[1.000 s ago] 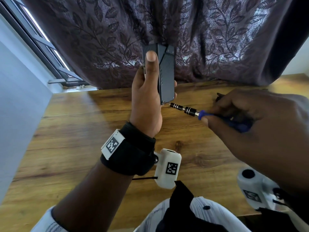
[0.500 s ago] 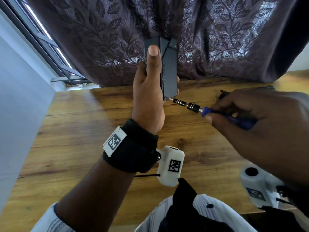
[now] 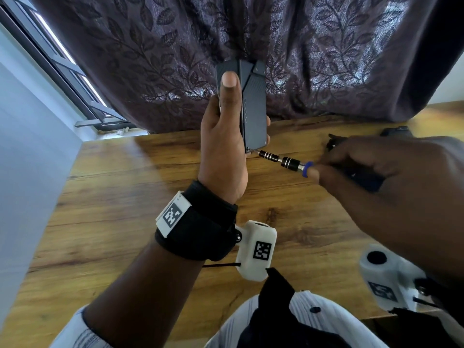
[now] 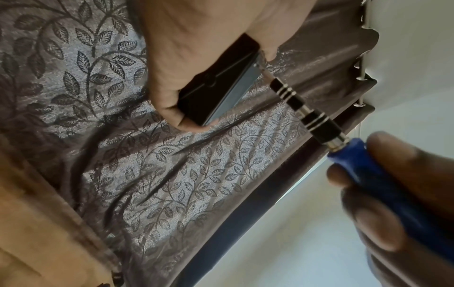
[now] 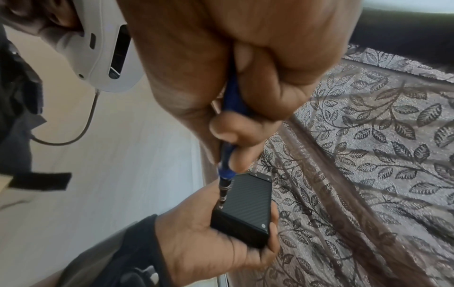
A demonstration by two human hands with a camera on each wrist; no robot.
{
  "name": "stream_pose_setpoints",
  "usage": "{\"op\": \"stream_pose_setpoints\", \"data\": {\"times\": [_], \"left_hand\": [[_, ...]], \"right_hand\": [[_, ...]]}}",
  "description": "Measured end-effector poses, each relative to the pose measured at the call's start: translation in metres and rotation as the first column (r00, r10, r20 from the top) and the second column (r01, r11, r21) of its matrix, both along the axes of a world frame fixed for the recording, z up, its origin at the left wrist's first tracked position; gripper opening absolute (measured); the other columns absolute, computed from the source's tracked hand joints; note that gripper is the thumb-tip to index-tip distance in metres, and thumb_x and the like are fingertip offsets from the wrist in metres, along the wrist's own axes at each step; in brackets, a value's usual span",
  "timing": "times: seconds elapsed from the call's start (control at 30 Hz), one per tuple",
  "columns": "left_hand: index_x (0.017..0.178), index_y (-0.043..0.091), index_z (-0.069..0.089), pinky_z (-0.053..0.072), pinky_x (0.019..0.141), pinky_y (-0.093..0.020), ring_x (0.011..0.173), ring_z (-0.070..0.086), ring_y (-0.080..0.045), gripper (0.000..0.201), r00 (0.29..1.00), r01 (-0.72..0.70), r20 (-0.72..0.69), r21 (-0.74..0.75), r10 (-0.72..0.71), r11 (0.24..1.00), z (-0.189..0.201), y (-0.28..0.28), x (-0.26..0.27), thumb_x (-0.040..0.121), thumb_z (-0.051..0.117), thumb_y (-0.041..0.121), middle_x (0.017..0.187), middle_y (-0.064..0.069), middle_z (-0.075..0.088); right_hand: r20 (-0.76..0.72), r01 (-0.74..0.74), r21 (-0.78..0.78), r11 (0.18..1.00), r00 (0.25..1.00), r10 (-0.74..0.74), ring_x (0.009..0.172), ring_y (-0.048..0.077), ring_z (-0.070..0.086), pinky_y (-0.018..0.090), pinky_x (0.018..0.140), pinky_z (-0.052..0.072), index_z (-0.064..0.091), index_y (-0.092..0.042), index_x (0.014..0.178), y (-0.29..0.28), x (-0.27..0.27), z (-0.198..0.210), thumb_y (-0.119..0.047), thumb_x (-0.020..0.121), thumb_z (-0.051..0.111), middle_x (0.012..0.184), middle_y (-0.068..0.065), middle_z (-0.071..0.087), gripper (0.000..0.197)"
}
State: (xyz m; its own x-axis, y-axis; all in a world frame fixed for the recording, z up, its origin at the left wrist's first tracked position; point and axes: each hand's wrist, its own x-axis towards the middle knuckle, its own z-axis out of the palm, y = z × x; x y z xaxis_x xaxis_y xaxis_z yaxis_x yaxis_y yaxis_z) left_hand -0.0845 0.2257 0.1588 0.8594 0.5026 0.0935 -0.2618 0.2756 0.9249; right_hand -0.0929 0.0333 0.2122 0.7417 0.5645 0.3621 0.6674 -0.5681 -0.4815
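Left grip (image 3: 223, 146) in middle, above tabletop (image 3: 120, 202), holds box (image 3: 254, 104) standing up. Right grip (image 3: 376, 177) to right of it, holds screwdriver (image 3: 281, 160). Screwdriver lies between both, tip touching near right corner of box. Curtain (image 3: 163, 59) behind box, hangs to far edge of tabletop. Window (image 3: 62, 64) far left. Small thing (image 3: 396, 131) on tabletop, far right, behind right grip.

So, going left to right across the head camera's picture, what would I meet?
Dark metal window frame → left hand gripping a black rectangular case → blue-handled screwdriver with black-and-silver banded shaft → right hand gripping its handle.
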Motion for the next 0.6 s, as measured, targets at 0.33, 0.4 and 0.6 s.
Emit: {"op": "stream_pose_setpoints", "data": {"times": [0.33, 0.4, 0.6], "left_hand": [[0.122, -0.006, 0.056, 0.052, 0.067, -0.038, 0.085, 0.059, -0.03, 0.057, 1.0, 0.008, -0.003, 0.017, -0.007, 1.0, 0.0021, -0.0018, 0.0015, 0.109, 0.038, 0.046, 0.099, -0.016, 0.058], [0.126, -0.011, 0.053, 0.052, 0.067, -0.039, 0.085, 0.06, -0.031, 0.062, 1.0, 0.013, 0.001, 0.026, -0.013, 1.0, 0.0006, -0.0026, 0.0016, 0.109, 0.039, 0.046, 0.099, -0.017, 0.059], [0.126, -0.009, 0.055, 0.052, 0.067, -0.038, 0.084, 0.06, -0.031, 0.06, 1.0, 0.028, 0.005, 0.028, -0.028, 0.999, 0.0053, -0.0041, 0.0019, 0.11, 0.037, 0.046, 0.099, -0.018, 0.058]], "right_hand": [[-0.054, -0.03, -0.001, 1.0, 0.998, 0.029, 0.074, 0.0, 0.058, 0.008, 0.065, 0.042, 0.067, -0.027, 0.089, -0.0003, 0.0044, -0.0062, -0.035, 0.071, 0.085, 0.084, -0.024, 0.061, 0.026], [-0.078, -0.016, 0.044, 0.999, 0.997, 0.02, 0.075, -0.003, 0.06, 0.005, 0.065, 0.043, 0.072, -0.026, 0.085, -0.0024, 0.0044, -0.004, -0.036, 0.077, 0.082, 0.077, -0.023, 0.064, 0.016], [-0.211, -0.013, 0.073, 0.997, 0.977, 0.029, 0.052, 0.003, 0.062, 0.014, 0.054, 0.045, 0.064, -0.032, 0.068, -0.0031, 0.0075, -0.0071, -0.046, 0.092, 0.061, 0.054, -0.021, 0.062, 0.028]]}}
